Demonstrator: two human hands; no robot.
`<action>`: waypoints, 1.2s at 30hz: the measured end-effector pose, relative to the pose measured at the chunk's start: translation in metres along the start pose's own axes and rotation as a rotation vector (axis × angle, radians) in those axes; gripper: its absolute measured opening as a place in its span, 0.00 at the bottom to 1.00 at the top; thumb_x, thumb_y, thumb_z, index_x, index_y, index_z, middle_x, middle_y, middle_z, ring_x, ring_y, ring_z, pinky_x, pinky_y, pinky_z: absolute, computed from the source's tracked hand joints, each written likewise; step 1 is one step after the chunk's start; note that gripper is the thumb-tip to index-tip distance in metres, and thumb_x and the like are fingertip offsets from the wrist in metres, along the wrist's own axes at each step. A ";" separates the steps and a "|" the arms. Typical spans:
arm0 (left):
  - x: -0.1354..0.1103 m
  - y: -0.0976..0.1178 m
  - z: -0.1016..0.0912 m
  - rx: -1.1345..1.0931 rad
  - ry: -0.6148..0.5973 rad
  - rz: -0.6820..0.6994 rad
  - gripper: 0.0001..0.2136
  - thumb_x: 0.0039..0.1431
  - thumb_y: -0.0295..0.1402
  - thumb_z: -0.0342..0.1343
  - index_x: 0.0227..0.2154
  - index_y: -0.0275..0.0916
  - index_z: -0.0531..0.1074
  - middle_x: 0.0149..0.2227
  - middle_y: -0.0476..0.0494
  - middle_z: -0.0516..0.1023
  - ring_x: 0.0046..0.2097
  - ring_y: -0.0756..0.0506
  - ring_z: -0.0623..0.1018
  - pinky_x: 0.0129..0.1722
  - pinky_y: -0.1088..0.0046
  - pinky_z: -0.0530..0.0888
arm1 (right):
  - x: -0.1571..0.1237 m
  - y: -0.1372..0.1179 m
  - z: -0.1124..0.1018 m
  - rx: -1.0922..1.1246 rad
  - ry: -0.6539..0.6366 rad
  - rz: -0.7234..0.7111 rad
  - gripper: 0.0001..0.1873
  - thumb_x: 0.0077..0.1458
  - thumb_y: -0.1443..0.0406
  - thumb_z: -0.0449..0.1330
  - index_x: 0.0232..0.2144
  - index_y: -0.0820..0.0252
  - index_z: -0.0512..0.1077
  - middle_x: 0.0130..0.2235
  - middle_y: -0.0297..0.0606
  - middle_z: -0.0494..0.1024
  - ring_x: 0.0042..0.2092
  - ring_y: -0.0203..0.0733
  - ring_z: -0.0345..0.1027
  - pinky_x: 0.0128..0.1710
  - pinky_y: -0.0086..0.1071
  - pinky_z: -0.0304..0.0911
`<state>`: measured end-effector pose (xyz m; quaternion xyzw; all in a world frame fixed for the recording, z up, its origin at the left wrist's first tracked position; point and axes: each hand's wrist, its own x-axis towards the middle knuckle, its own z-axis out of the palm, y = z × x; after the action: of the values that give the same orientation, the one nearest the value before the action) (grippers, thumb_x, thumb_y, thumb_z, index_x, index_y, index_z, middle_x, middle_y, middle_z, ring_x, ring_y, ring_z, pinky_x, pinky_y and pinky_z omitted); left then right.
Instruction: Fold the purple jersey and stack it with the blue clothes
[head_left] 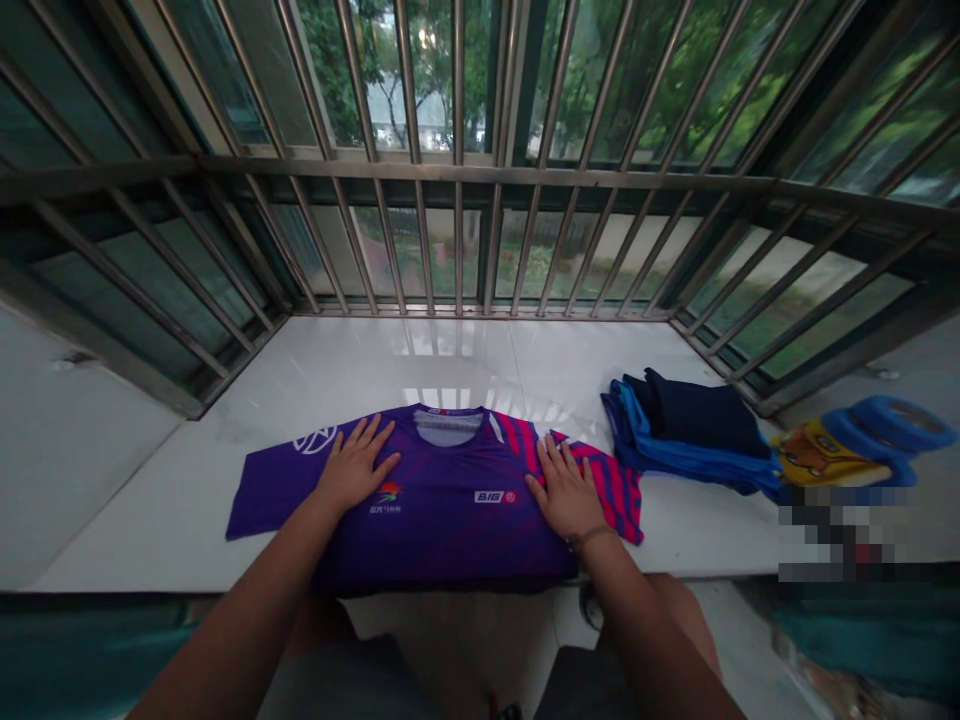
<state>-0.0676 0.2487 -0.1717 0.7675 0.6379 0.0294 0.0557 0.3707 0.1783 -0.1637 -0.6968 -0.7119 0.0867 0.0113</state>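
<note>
A purple jersey [442, 530] with one pink-striped sleeve lies front side up on the white sill, its collar toward the window. Its lower part reaches the sill's near edge, and what becomes of the hem there is hidden. On its left shoulder area in the picture rests my left hand [356, 465], flat with the fingers apart. My right hand [568, 490] presses flat near the striped sleeve, fingers spread, a thin bracelet at the wrist. Neither hand grips the cloth.
To the right sits a stack of folded blue and dark clothes [697, 425]. Beside it stands a blue and yellow container [847, 440], with a blurred patch below. Metal window bars [459, 240] enclose the white sill [352, 355] at the back and sides.
</note>
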 end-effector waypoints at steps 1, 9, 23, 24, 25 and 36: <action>0.002 0.003 -0.001 -0.002 -0.013 -0.010 0.35 0.75 0.56 0.45 0.79 0.51 0.56 0.82 0.40 0.50 0.81 0.29 0.53 0.76 0.34 0.52 | 0.000 -0.002 -0.001 -0.005 -0.003 0.003 0.39 0.77 0.47 0.46 0.81 0.54 0.50 0.82 0.43 0.46 0.82 0.58 0.36 0.78 0.65 0.35; 0.040 0.086 -0.010 -0.032 0.019 0.056 0.34 0.78 0.51 0.39 0.77 0.39 0.61 0.81 0.32 0.54 0.81 0.30 0.53 0.76 0.37 0.54 | 0.009 -0.007 -0.003 -0.015 -0.017 0.018 0.39 0.77 0.47 0.45 0.81 0.53 0.50 0.82 0.43 0.46 0.82 0.58 0.36 0.78 0.65 0.34; 0.091 0.183 0.013 -0.116 -0.016 0.102 0.35 0.77 0.53 0.41 0.79 0.41 0.56 0.80 0.31 0.54 0.81 0.27 0.53 0.76 0.34 0.49 | 0.011 -0.009 -0.008 -0.005 -0.032 0.023 0.40 0.77 0.46 0.45 0.82 0.53 0.48 0.83 0.42 0.43 0.83 0.57 0.33 0.78 0.65 0.32; 0.094 0.189 0.014 -0.121 0.023 0.090 0.35 0.78 0.52 0.41 0.79 0.40 0.56 0.81 0.31 0.54 0.81 0.27 0.52 0.77 0.34 0.49 | 0.011 -0.009 -0.007 -0.001 -0.026 0.021 0.40 0.77 0.46 0.45 0.82 0.53 0.48 0.83 0.42 0.43 0.83 0.57 0.33 0.78 0.66 0.32; 0.097 0.194 0.014 -0.124 0.071 0.110 0.34 0.78 0.51 0.40 0.79 0.40 0.56 0.81 0.31 0.54 0.81 0.28 0.52 0.77 0.35 0.47 | 0.012 -0.010 -0.007 0.003 -0.021 0.020 0.40 0.77 0.46 0.45 0.82 0.53 0.48 0.83 0.42 0.43 0.83 0.57 0.33 0.78 0.66 0.33; 0.123 0.203 0.019 -0.208 0.028 0.258 0.28 0.79 0.38 0.39 0.76 0.43 0.62 0.79 0.39 0.60 0.79 0.36 0.59 0.78 0.42 0.53 | 0.021 0.027 -0.025 0.019 0.058 -0.036 0.31 0.79 0.57 0.42 0.74 0.59 0.67 0.76 0.48 0.65 0.76 0.52 0.57 0.76 0.49 0.51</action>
<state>0.1555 0.3320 -0.1688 0.8326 0.5284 0.1131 0.1218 0.4002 0.2021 -0.1447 -0.6860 -0.7228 0.0730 0.0398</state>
